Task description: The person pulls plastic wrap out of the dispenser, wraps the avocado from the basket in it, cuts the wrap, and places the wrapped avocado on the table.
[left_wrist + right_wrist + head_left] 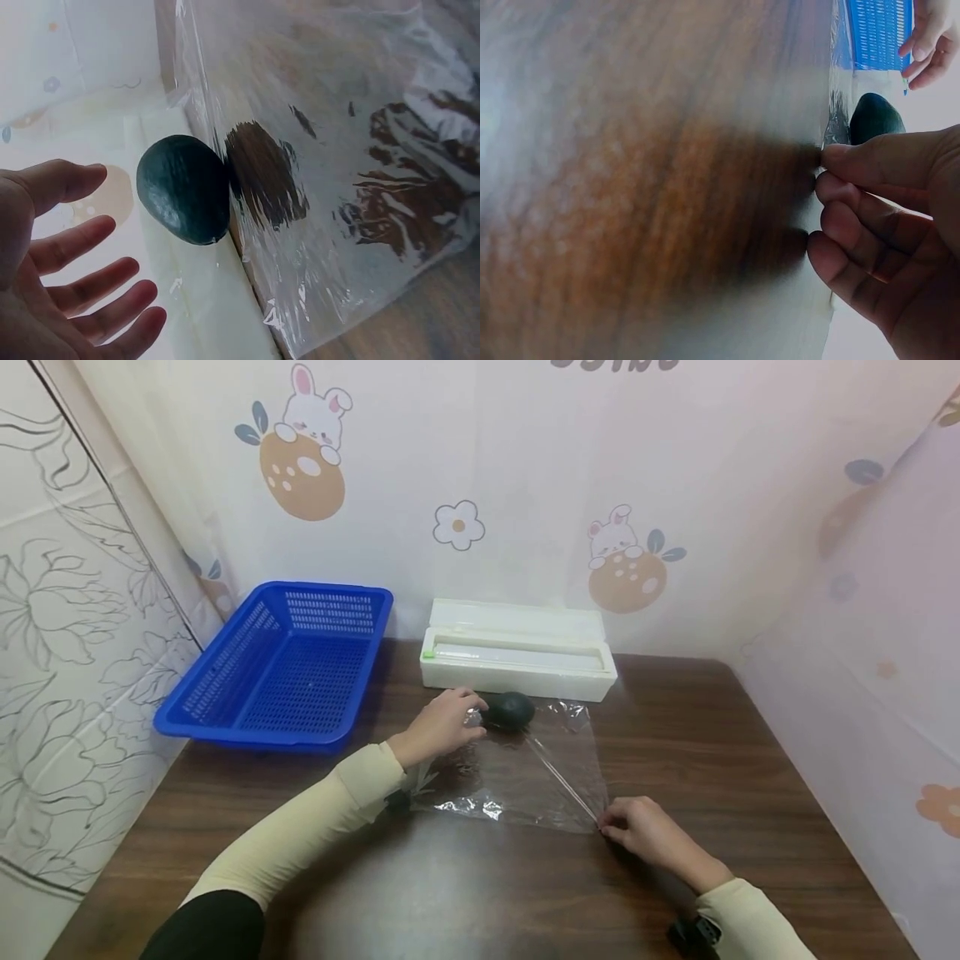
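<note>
A dark green avocado (512,711) lies near the far edge of a sheet of clear plastic wrap (480,777) spread over the table. Just left of the avocado is my left hand (444,727); in the left wrist view its fingers (97,244) are spread, with a gap between them and the avocado (184,189). At the sheet's near right corner, my right hand (645,828) pinches the film between thumb and fingertips, low against the tabletop. A straight crease runs through the film from the avocado to this corner.
Behind the avocado stands a long white plastic-wrap box (517,681) with its lid raised and a green slider at the left end. A blue perforated basket (300,685) sits at the back left. A patterned curtain (525,485) hangs behind the brown wooden table (420,893).
</note>
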`<control>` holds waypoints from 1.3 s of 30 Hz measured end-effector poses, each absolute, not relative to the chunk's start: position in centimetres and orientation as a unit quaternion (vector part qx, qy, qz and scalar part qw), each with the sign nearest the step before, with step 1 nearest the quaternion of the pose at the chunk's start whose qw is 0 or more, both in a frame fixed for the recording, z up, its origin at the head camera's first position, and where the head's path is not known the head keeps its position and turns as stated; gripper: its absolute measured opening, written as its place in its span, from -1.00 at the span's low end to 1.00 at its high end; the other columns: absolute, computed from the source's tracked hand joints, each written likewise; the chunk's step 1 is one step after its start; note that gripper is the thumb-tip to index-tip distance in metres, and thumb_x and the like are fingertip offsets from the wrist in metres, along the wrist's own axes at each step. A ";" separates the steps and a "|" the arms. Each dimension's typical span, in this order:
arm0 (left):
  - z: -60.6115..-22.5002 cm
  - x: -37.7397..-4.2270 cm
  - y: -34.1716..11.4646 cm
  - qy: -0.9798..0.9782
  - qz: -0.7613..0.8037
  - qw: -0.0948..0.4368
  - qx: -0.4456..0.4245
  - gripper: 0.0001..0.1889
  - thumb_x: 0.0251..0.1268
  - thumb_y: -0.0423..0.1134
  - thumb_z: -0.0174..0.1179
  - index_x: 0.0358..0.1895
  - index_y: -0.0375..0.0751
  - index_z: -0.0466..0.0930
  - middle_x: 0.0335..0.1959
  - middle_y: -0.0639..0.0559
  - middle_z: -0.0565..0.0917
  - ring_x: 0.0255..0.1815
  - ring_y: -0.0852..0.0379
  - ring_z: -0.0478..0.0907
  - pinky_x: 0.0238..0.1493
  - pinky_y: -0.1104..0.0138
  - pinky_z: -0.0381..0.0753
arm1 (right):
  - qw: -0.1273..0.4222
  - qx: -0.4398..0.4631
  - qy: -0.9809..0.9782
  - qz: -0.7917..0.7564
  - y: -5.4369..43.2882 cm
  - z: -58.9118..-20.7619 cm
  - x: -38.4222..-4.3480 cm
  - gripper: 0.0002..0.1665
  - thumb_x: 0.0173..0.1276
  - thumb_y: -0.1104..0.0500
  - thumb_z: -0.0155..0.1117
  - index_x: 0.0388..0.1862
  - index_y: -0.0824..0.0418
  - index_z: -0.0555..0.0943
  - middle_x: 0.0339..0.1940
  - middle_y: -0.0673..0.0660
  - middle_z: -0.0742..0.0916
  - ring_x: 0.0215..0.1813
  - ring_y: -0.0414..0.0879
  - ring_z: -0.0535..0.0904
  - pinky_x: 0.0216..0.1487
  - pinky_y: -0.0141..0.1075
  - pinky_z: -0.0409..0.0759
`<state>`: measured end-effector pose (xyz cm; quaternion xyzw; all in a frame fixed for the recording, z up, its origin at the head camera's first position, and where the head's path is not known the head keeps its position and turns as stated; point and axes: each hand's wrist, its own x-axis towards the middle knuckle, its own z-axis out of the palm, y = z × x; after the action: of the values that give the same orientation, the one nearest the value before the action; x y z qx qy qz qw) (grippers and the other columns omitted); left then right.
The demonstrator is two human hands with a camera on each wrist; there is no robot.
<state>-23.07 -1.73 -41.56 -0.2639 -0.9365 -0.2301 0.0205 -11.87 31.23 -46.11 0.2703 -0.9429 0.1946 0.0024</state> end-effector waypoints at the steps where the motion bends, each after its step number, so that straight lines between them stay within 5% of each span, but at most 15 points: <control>1: -41.6 -23.0 -1.8 -0.936 -0.232 0.018 -0.263 -0.62 0.19 -0.14 0.36 0.07 -0.15 0.62 0.11 -0.07 0.62 0.16 -0.09 0.53 0.18 0.03 0.53 | 0.003 0.273 -0.943 0.193 31.3 -46.1 -11.9 -0.87 0.07 0.33 0.45 -0.51 0.13 0.68 -0.51 -0.09 0.69 -0.44 -0.29 0.58 -0.41 -0.36 0.54; 13: -42.7 -22.0 -3.4 -0.935 -0.230 -0.051 -0.265 -0.56 0.18 -0.13 0.36 0.14 -0.15 0.59 0.22 -0.12 0.58 0.29 -0.17 0.47 0.34 -0.06 0.39 | -0.005 0.274 -0.940 0.202 31.4 -46.0 -11.9 -0.87 0.10 0.33 0.44 -0.50 0.12 0.68 -0.50 -0.09 0.70 -0.43 -0.28 0.58 -0.41 -0.35 0.55; 39: -43.6 -19.5 -6.6 -0.934 -0.181 -0.085 -0.297 -0.49 0.07 -0.07 0.43 0.11 -0.14 0.61 -0.01 -0.04 0.64 0.02 -0.03 0.56 0.11 0.08 0.55 | -0.013 0.261 -0.945 0.197 31.3 -45.8 -12.1 -0.87 0.07 0.32 0.46 -0.50 0.12 0.69 -0.50 -0.09 0.70 -0.43 -0.28 0.59 -0.41 -0.37 0.55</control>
<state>-19.53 -6.57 -43.64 -0.2974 -0.9336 -0.1808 -0.0850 -12.07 31.33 -45.78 0.2610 -0.9450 0.1969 -0.0134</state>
